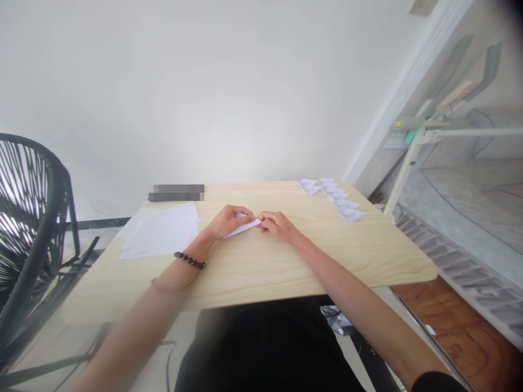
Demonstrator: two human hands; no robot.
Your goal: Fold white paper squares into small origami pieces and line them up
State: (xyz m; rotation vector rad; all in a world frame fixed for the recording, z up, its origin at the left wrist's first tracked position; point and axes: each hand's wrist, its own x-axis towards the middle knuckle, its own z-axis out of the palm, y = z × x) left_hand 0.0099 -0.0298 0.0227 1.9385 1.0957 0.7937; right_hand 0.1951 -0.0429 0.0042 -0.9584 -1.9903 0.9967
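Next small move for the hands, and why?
I'd pinch along the right end of the paper with the right hand, the left hand steadying it. The left hand already grips the paper, the right fingers are bunched at that end, and the folded pieces lying beyond suggest creasing is the work.

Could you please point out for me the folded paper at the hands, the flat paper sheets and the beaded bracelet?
Folded paper (241, 228): head view, on its white side, near the middle.
Flat paper sheets (162, 231): head view, on their upper face.
Beaded bracelet (190, 260): head view, on the row of beads.
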